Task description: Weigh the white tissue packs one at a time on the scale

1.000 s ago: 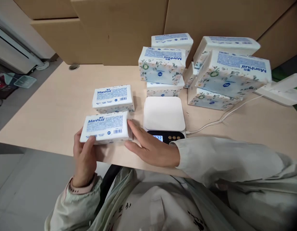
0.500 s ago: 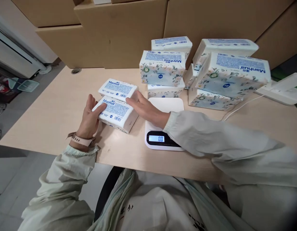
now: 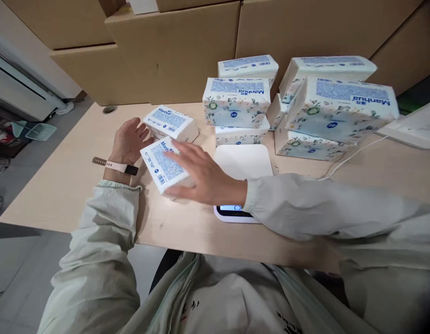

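My right hand (image 3: 204,174) grips a white and blue tissue pack (image 3: 158,162), its fingers over the top and the thumb at the near edge. This pack is turned at an angle; its right part is hidden under the hand. Behind it lies a second tissue pack (image 3: 171,123) on the table. My left hand (image 3: 129,141) is open beside both packs, palm up and fingers slightly curled, holding nothing. Under my right wrist and forearm is a white kitchen scale (image 3: 244,160), its lit display partly covered.
Stacked tissue packs (image 3: 235,104) stand behind the scale, with another stack (image 3: 340,111) to their right. A white device (image 3: 414,125) with a cable sits at the far right. Large cardboard boxes (image 3: 187,55) line the back of the wooden table (image 3: 79,185).
My left hand has let go of the front pack and opened. My right hand has moved from the rear pack onto the front one, which is now turned and apart from the rear pack.
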`<control>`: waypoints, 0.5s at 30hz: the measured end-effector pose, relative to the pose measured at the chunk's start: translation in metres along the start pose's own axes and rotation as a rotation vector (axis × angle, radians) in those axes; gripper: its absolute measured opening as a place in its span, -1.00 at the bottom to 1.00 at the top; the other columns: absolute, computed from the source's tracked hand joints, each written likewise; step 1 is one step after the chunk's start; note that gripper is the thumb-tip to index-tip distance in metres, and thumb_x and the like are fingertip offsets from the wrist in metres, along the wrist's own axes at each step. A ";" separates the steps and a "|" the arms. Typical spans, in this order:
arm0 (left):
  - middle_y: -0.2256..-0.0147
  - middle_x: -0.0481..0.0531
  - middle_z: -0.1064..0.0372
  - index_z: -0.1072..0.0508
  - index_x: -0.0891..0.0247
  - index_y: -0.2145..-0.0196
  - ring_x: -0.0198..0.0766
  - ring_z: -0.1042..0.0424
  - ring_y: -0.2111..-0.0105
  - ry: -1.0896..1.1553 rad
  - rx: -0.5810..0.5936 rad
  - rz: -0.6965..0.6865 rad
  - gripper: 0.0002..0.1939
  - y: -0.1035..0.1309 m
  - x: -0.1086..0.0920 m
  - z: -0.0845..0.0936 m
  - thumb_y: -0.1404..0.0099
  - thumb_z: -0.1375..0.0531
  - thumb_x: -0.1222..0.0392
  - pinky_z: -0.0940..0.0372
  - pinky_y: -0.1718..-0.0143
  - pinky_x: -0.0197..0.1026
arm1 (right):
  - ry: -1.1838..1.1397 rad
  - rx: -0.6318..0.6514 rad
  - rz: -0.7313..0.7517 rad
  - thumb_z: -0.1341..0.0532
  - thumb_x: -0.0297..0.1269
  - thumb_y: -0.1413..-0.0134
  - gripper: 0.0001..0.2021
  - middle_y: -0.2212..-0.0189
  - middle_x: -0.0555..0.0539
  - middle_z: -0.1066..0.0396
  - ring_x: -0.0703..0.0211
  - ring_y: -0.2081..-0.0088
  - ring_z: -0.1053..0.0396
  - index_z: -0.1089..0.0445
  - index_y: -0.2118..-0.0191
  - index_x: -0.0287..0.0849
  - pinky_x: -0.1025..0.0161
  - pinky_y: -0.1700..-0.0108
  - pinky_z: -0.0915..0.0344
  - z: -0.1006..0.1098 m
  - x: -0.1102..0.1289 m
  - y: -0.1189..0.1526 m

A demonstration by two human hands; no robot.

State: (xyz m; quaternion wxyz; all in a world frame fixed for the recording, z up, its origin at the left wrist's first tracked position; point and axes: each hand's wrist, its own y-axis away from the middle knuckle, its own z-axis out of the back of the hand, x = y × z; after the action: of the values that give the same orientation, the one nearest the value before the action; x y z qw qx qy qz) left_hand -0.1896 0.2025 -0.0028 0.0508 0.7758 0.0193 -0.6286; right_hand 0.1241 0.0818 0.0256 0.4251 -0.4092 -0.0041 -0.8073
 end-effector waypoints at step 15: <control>-0.26 -0.15 -0.58 -0.53 0.31 -0.23 0.25 -0.20 -0.52 0.026 0.292 0.010 -0.09 -0.029 0.012 -0.006 -0.56 0.13 -0.54 0.01 -0.64 0.34 | -0.017 -0.173 -0.231 -0.01 -0.31 -0.50 -0.47 -0.56 -0.27 -0.20 -0.23 -0.59 -0.11 -0.23 -0.48 -0.18 -0.42 -0.62 -0.03 0.023 -0.057 -0.058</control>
State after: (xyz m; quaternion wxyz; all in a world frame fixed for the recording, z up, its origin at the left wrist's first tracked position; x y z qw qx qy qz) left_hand -0.1835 0.2315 -0.0148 -0.0597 0.7831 -0.0757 -0.6144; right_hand 0.1162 0.1661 0.0230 0.2923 -0.4480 0.0144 -0.8448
